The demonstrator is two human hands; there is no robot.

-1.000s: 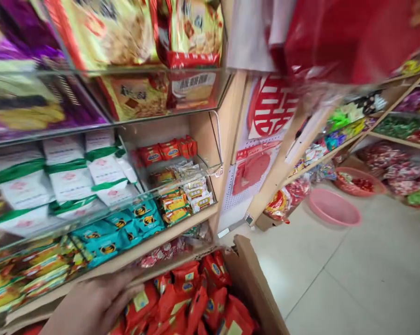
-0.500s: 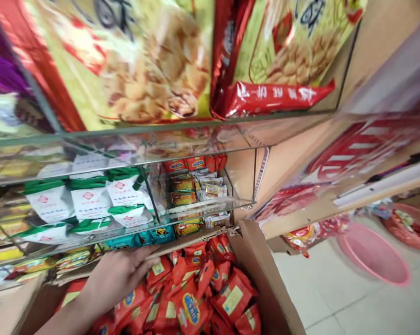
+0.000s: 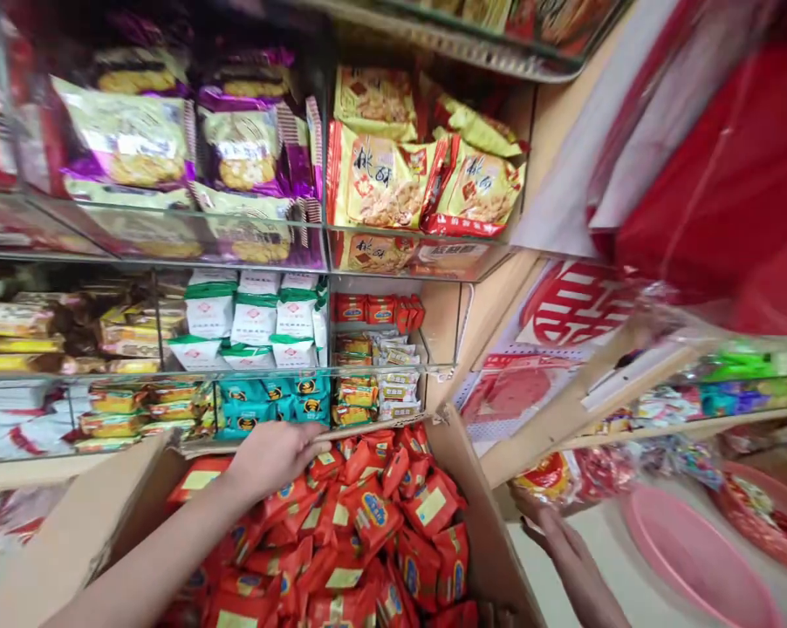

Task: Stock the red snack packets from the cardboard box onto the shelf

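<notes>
Head view, the only 1. Your left hand [image 3: 272,453] lies palm down on the red snack packets [image 3: 360,523] at the back edge of the cardboard box [image 3: 472,515], lower centre of frame. Its fingers are spread flat over the packets, not clamped on any. Your right hand [image 3: 544,523] is at lower right, just outside the box's right wall, fingers apart and extended, holding nothing that I can see.

To pick cleanly: pinch 1 packet by its sealed edge rather than pressing on the pile, and steady the box wall with the right hand.

Containers: the box is filled with loose red packets with yellow and blue labels. The glass shelves [image 3: 393,253] above hold yellow biscuit bags [image 3: 380,183] at upper centre, white-green packs [image 3: 253,318] at mid left and teal packs [image 3: 263,401] below them. A pink basin [image 3: 694,558] sits on the floor at lower right; I see nothing in it.
</notes>
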